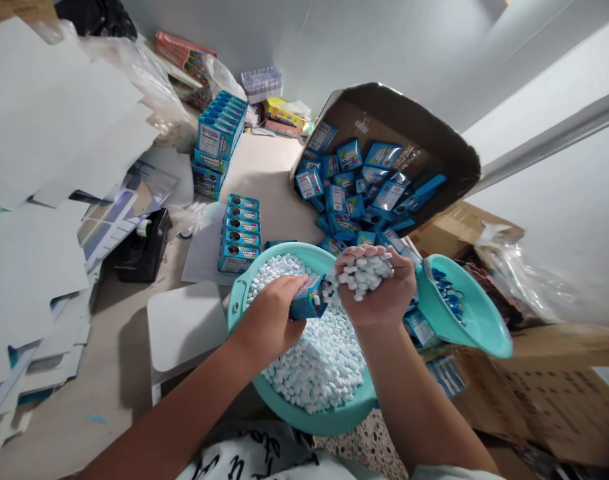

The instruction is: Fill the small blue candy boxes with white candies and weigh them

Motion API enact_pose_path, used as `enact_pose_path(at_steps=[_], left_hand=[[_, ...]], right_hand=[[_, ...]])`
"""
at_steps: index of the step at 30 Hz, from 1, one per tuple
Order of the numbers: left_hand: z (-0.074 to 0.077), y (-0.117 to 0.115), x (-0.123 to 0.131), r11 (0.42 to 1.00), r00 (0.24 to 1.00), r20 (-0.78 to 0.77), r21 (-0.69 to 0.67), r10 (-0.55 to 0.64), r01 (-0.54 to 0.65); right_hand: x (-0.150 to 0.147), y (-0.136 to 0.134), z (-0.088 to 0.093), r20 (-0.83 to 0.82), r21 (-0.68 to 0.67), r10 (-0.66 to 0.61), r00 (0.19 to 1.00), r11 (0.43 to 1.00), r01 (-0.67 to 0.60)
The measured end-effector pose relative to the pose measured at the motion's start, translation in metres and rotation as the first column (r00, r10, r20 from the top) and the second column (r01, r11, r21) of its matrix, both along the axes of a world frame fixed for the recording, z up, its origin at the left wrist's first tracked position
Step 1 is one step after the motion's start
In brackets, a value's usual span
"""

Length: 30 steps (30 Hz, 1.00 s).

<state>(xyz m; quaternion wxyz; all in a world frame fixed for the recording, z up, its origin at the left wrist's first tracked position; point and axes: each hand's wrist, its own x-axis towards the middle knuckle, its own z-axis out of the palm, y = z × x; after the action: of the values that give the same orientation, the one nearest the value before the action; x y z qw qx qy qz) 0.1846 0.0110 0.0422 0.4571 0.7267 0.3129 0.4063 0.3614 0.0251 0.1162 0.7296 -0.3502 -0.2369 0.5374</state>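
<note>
My left hand (272, 319) is closed around a small blue candy box (307, 300), held with its open end toward my right hand. My right hand (379, 290) is cupped palm up and full of small white candies (367, 272), touching the box's mouth. Both hands hover over a teal basin (244, 293) heaped with the same white candies (319, 357).
A tilted cardboard box (384, 113) holds several blue candy boxes. A second teal basin (477, 320) lies at the right. A row of filled boxes (239, 233) and a stack (219, 130) stand behind. A black tape dispenser (144, 247) and flat white cartons (39, 133) lie left.
</note>
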Motion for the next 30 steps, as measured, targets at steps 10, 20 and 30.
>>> enact_pose_path(at_steps=[10,20,30], left_hand=[[-0.001,-0.001,0.001,1.000,1.000,0.008,-0.010,0.016,-0.016],[-0.001,-0.001,0.002,1.000,1.000,-0.006,-0.009,0.029,-0.029],[0.000,-0.003,0.005,0.998,0.997,-0.038,-0.021,0.061,-0.062]], right_hand=[[-0.002,-0.001,0.003,0.094,0.006,-0.020,0.995,1.000,0.020],[-0.009,-0.009,0.007,0.223,-0.027,-0.088,0.971,0.995,0.096],[-0.019,-0.016,0.012,0.400,-0.006,0.005,0.917,1.000,-0.003]])
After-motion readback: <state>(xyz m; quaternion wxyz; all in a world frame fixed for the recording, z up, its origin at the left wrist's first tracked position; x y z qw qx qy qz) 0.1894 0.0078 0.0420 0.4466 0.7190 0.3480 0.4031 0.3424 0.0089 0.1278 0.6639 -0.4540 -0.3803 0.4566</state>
